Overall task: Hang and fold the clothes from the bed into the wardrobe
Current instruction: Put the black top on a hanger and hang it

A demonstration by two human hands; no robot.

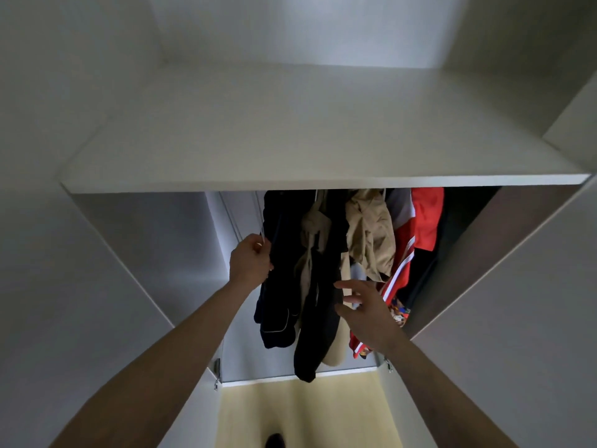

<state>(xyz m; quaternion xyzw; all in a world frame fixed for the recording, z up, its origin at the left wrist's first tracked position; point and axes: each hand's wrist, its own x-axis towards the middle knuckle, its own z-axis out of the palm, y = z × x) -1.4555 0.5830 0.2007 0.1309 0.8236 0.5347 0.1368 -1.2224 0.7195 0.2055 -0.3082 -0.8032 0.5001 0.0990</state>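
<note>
**Seating the dark garment on the rail**

While my left hand [251, 257] pinches a thin white hanger [262, 236] at the near edge of the dark garment [284, 270], my right hand [365, 313] hovers released, fingers spread, just beside the lower dark cloth. That garment hangs at the left end of the row inside the wardrobe [135, 253], under the shelf [323, 184] that hides the rail and the hook. To its right hang 2 beige pieces [368, 234] and red clothes [426, 218].

I judge the step is settling this hanger on the rail. To do it well, I'd keep the left grip clenched on the hanger until it bears its own weight, since I cannot tell whether the hook is seated. The right hand should steady the cloth and part it from the beige piece beside it, so nothing bunches. Let go gently.
</note>
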